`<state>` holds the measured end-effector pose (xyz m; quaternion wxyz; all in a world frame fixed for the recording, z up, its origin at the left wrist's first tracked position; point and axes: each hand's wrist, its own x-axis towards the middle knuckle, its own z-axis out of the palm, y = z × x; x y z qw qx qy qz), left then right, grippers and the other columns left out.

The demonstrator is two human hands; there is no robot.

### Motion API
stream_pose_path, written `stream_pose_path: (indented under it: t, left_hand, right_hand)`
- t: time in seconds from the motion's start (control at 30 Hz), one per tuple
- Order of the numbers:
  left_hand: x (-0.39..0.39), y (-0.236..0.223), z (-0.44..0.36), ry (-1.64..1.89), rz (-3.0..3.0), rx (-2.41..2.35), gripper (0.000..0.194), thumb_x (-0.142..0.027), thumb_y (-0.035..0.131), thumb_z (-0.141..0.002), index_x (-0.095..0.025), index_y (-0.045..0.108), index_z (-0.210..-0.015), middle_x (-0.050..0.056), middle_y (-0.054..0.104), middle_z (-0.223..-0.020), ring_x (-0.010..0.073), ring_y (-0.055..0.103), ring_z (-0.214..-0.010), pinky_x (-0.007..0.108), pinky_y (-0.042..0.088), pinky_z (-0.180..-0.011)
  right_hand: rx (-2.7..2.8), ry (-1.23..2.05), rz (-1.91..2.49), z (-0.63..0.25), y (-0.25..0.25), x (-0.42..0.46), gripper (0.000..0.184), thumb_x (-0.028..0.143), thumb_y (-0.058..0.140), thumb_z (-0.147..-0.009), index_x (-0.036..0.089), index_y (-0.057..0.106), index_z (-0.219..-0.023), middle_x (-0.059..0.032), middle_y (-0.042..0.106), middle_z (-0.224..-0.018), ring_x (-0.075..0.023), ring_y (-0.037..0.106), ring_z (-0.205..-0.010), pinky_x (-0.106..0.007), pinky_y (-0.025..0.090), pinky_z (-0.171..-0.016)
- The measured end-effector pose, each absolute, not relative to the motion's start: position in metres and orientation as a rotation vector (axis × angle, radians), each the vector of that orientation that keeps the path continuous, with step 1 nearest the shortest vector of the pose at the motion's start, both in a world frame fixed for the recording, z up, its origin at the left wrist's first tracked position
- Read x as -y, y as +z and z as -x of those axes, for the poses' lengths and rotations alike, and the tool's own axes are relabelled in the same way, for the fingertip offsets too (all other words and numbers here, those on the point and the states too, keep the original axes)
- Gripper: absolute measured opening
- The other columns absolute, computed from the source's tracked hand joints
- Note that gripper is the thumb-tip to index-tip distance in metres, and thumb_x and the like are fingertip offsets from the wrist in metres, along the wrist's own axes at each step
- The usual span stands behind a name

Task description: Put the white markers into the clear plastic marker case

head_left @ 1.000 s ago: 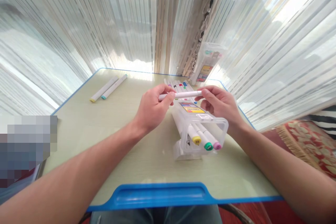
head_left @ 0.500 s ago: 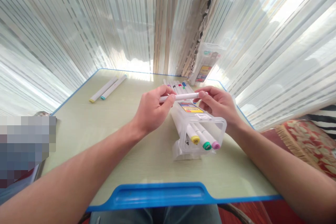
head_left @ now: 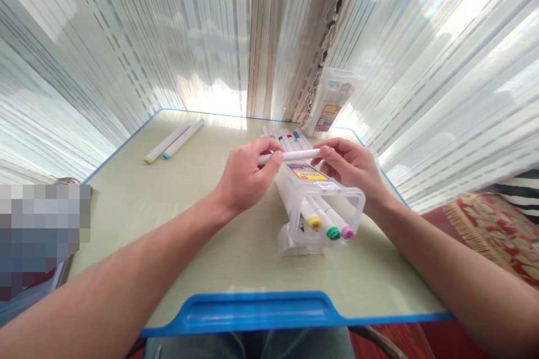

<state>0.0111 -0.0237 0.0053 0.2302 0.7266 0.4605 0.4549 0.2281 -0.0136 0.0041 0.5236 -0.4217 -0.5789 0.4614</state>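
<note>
Mid-frame, the fingers (head_left: 275,160) of the left hand (head_left: 244,176) and right hand (head_left: 351,165) pinch 1 white marker (head_left: 301,155) near a clear case (head_left: 305,184); 2 other markers (head_left: 174,142) lie left of centre on the tabletop (head_left: 240,258).

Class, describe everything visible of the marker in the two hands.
The marker is slim, straight and white, plastic by its look, held nearly level near the far end of the clear case. The left hand grips one end; the right hand pinches the other. Fingers partly cover both ends; no colour mark shows.
</note>
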Motion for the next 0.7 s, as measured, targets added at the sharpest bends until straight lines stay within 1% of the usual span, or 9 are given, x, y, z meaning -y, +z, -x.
stream_pose_path:
  t: [0.37,0.7]
  left_hand:
    - [0.0235,0.0044,-0.0101,1.246,-2.039,-1.25,0.023,-0.031,0.054,-0.093,-0.015,0.07,-0.088,-0.002,0.067,-0.066,0.0119,0.06,-0.06,0.024,0.041,-0.06]
    - [0.0238,0.0045,-0.0103,1.204,-2.06,-1.261,0.025,-0.032,0.053,-0.093,-0.015,0.071,-0.089,-0.001,0.068,-0.067,0.0125,0.059,-0.061,0.024,0.041,-0.06]
  right_hand:
    - [1.378,1.115,0.972,-0.2279,0.0044,0.013,0.022,0.037,0.079,-0.083,0.016,0.072,-0.088,-0.0011,0.071,-0.067,-0.0054,0.053,-0.046,-0.017,0.043,-0.04]
    - [1.376,1.111,0.947,-0.2283,0.0044,0.0136,0.024,0.038,0.08,-0.082,0.017,0.073,-0.089,-0.0008,0.07,-0.068,-0.0066,0.056,-0.048,-0.019,0.043,-0.042]
